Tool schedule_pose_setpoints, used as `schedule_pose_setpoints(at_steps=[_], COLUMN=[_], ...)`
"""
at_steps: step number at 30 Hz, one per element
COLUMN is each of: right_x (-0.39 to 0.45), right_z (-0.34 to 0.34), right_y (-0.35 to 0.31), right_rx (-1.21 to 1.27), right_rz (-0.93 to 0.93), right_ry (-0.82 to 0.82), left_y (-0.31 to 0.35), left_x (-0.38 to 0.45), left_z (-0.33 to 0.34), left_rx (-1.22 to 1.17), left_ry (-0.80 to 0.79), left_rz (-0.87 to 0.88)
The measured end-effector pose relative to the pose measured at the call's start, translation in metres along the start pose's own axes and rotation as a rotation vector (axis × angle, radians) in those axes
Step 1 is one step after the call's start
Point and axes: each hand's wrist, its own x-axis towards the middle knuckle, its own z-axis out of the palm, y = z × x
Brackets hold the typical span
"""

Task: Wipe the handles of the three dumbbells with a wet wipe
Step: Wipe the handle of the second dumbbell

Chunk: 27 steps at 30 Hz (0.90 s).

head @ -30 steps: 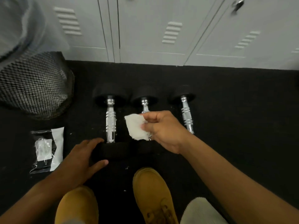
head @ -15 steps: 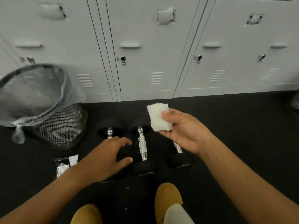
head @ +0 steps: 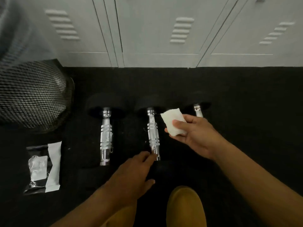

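Our right hand (head: 195, 133) pinches the folded white wet wipe (head: 173, 122) at one o'clock above three chrome-handled black dumbbells (head: 153, 133) on the floor; our left hand (head: 131, 174), fingers relaxed, rests at six o'clock.

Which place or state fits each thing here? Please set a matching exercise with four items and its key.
Things:
1. wet wipe
2. left hand
3. mesh bin
4. wipe packet

Places or states:
A. flat on the floor, just nearer than the bin
B. pinched in the right hand
C. far left, by the lockers
D. at the near end of the middle dumbbell

Pairs: 1-B, 2-D, 3-C, 4-A
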Motion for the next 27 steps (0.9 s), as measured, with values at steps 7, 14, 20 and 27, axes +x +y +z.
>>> schedule_pose_setpoints(at_steps=[7, 14, 20, 27], right_x=[0.069, 0.071, 0.081, 0.078], right_z=[0.006, 0.043, 0.025, 0.0], right_y=[0.01, 0.015, 0.045, 0.041], right_rx=[-1.095, -1.053, -1.459, -1.666], right_rz=[-0.271, -0.568, -0.862, -0.994], right_ry=[0.45, 0.184, -0.096, -0.193], left_y=[-0.007, -0.007, -0.008, -0.009], left_x=[0.006, 0.006, 0.006, 0.005], left_z=[0.009, 0.01, 0.013, 0.016], left_rx=[0.097, 0.137, 0.13, 0.155], left_ry=[-0.012, -0.002, 0.007, 0.035], left_rz=[-0.005, -0.01, -0.014, 0.0])
